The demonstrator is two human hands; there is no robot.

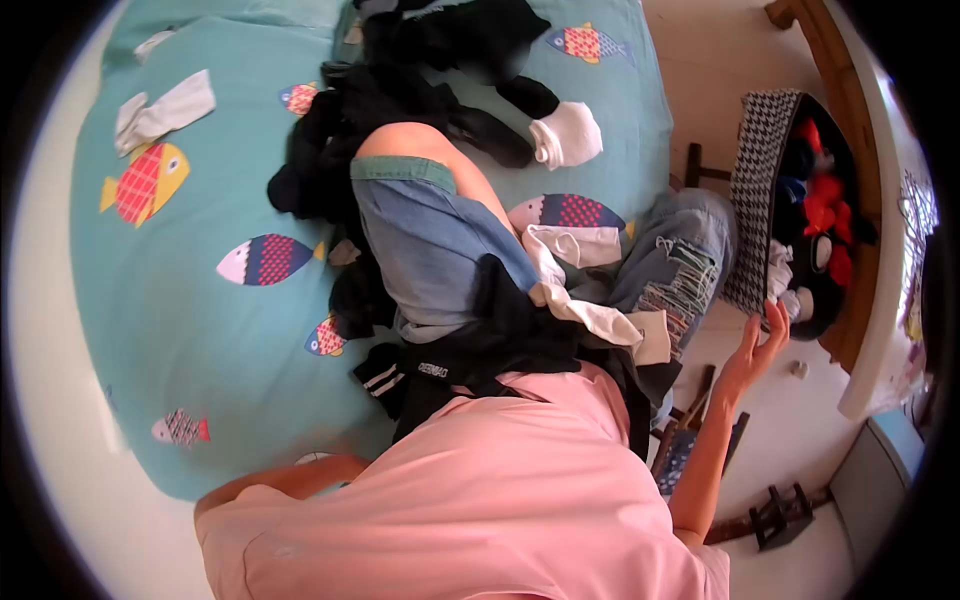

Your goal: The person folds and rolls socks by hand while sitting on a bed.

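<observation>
My right hand (762,348) reaches out to the right with its fingers extended and nothing in them. Its fingertips are close to the near end of a houndstooth fabric bin (752,200), where white bundled cloth (779,272) lies among red and dark pieces. My left forearm (300,478) rests low on the bed, and the hand at its end is hidden. Across my lap lie pale socks (590,318) and black clothing (500,335). Just beyond my knee, a folded white sock (568,135) sits beside a heap of black socks and clothes (390,100).
The bed has a teal sheet (180,330) printed with fish. A light grey sock (165,108) lies at its far left. Right of the bed are a low stool (685,450), a small dark stand (780,517) and a wooden-edged table (870,370).
</observation>
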